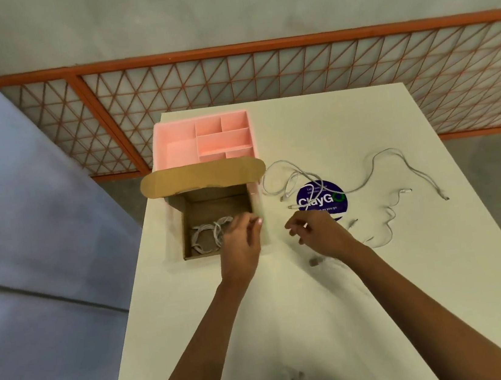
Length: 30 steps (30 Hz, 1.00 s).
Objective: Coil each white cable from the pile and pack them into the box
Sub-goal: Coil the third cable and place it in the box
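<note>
One coiled white cable (208,232) lies on the bottom of the open cardboard box (185,227), which stands at the left side of the white bench (290,312). The left hand (241,242) is over the near right corner of the box, its grip loose, with relaxed fingers that hold nothing. The right hand (322,234) is near the box, above the bench, fingers lightly curled; I cannot tell whether its grip closes on something. Several loose white cables (392,149) lie spread to the right, partly across a purple sticker (320,199). A pink organizer (173,149) stands just behind the box.
</note>
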### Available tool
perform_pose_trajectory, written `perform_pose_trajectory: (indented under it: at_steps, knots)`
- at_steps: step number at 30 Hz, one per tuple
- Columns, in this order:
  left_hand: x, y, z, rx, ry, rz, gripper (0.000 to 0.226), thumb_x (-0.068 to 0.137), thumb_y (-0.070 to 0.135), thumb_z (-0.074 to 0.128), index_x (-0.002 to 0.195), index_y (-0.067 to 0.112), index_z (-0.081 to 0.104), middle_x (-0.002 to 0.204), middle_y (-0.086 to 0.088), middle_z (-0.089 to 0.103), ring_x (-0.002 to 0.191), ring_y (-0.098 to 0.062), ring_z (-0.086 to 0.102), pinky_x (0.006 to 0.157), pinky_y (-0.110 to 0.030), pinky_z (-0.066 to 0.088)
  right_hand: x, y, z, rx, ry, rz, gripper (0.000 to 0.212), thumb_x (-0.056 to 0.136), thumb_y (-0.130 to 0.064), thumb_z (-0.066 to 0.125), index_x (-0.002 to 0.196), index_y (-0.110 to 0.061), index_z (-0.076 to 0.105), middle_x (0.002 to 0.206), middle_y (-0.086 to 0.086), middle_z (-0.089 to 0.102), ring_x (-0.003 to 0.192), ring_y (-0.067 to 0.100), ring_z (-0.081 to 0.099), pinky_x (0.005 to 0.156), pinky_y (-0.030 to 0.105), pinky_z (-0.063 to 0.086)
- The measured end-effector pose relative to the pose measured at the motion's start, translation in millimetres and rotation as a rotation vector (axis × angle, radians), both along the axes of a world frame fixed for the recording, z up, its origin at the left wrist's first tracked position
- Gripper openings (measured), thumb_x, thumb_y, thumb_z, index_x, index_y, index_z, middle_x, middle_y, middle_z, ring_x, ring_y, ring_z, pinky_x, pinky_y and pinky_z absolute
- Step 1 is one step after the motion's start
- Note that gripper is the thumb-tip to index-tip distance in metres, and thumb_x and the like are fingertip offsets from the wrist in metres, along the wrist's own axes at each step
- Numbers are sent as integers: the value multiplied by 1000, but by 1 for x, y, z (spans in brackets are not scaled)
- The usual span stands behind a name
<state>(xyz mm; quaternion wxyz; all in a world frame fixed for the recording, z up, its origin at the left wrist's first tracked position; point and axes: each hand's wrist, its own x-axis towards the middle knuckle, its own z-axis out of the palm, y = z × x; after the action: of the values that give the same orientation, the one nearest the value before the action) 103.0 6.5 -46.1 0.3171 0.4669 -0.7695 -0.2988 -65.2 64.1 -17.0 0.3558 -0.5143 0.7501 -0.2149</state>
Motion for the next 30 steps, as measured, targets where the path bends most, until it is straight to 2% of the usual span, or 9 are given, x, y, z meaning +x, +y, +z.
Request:
perform_pose_trajectory:
  at_steps: [4,10,12,16,19,23,26,28,30]
  knots:
    - [-36,22,-9,23,-18,-134,16,96,23,54,87,11,60,78,5,55,67,-10,48,61,-21,38,-40,19,-3,-22,84,-127,20,95,-11,50,101,-6,68,98,5,71,79,11,58,66,19,42]
    - [-80,49,-33,105,-274,-341,19,99,22,47,96,6,58,96,-8,57,90,-20,53,75,-32,44,-78,52,-21,-12,147,-177,11,85,-18,65,89,-11,73,97,10,71,93,26,63,81,33,47]
    - [-91,54,-39,155,-327,-360,21,99,21,45,98,5,58,99,-10,59,95,-23,53,79,-32,43,-84,63,-30,47,182,-227,16,82,-25,69,95,-17,71,105,12,65,102,29,57,87,35,43]
    - [-109,63,-48,260,-403,-337,23,98,25,49,102,5,58,104,-12,61,100,-26,54,85,-37,45,-87,80,-38,104,37,-392,42,80,-28,73,115,-9,58,112,18,54,98,29,56,84,30,44]
    - [-120,66,-51,321,-426,-301,24,90,28,62,102,8,59,100,-8,60,98,-24,54,85,-38,46,-86,87,-38,121,-158,-504,39,79,-22,75,110,-8,58,102,14,63,93,30,65,86,38,52]
    - [-120,68,-50,438,-405,-267,21,82,21,72,96,8,63,83,0,56,82,-18,54,79,-32,45,-90,90,-26,33,-367,-587,17,80,0,65,97,-3,60,79,10,68,78,26,70,85,42,56]
    - [-118,70,-52,485,-363,-277,14,84,13,69,91,1,66,73,3,54,75,-22,57,66,-23,41,-91,86,-10,-32,-498,-546,16,82,8,60,94,-1,58,84,13,64,72,25,69,78,37,57]
    - [-115,69,-48,513,-325,-303,15,87,10,64,94,-2,65,68,5,50,60,-14,50,54,-19,37,-91,82,1,-52,-521,-513,20,81,10,59,97,-3,57,92,13,62,73,26,66,73,33,56]
    - [-113,66,-40,507,-291,-316,13,89,8,60,98,-1,63,74,0,54,58,-11,47,50,-18,36,-92,79,12,-59,-503,-475,29,82,13,49,103,-6,54,98,9,59,71,21,64,63,25,53]
